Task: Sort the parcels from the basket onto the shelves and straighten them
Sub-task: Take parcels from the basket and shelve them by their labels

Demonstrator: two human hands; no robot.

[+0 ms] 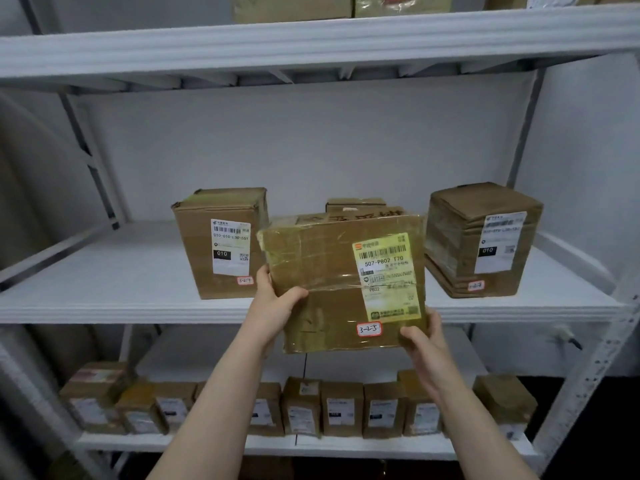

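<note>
Head view. Forearms are reaching up from the near edge. Left hand is gripping the parcel by its left edge, thumb pressing the front face and fingers wrapping behind. Right hand is clamping the lower right corner the same way. Both are closed on the carton.

The parcel is hanging in the air just in front of the middle shelf, its lower part dipping below the shelf lip. It is sitting opposite the gap between the left box and the right box, and hiding most of a small box farther back.

Judging the step: this parcel is being shelved. Its handwritten sticker is reading 3-2-5, and the left box is showing 3-2-4, so the gap looks like its slot. The next move is calling for lifting the bottom edge over the lip, easing it in without nudging either neighbour, then squaring it with the label outward.

The parcel is looking flat, brown and creased, with glossy tape catching the light and a yellow label on the right half. The basket is not showing.
</note>
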